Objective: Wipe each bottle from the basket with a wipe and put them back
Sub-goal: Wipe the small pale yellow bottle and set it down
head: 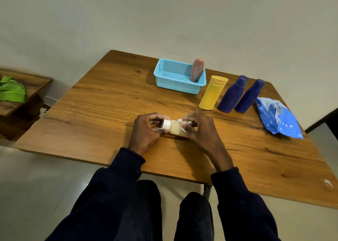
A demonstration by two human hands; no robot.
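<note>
Hands meet over the middle of the counter (109, 103), near its front edge. Left hand (146, 129) has fingers and thumb curled round the white cap (166, 124) of a small bottle (176, 130). Right hand (199, 129) grips the other end, with a white wipe (183, 121) bunched under its fingers and pressed on the bottle's body. Small bottle is pale yellow and see-through, lying sideways with its cap pointing left. Can't tell if it touches the wood or is held just off it. Dark sleeves on both arms. Far left, off the counter, a low wooden shelf (27, 87) carries a crumpled green cloth (11, 90). Along the back of the counter comes a light blue mesh basket (175, 87). One pink bottle (197, 70) stands on end in its right end, top well above the rim. Just right of the basket a yellow bottle (213, 94) stands upright on the counter, cap up. Next, first blue bottle (232, 95) and second blue bottle (249, 97) stand upright side by side, close together, just beside the yellow one. Furthest right, a blue and white pack of wipes (278, 118) lies flat near the counter's right edge, just beside the second blue bottle's base. The three standing bottles are outside the basket, apart from the hands.
</note>
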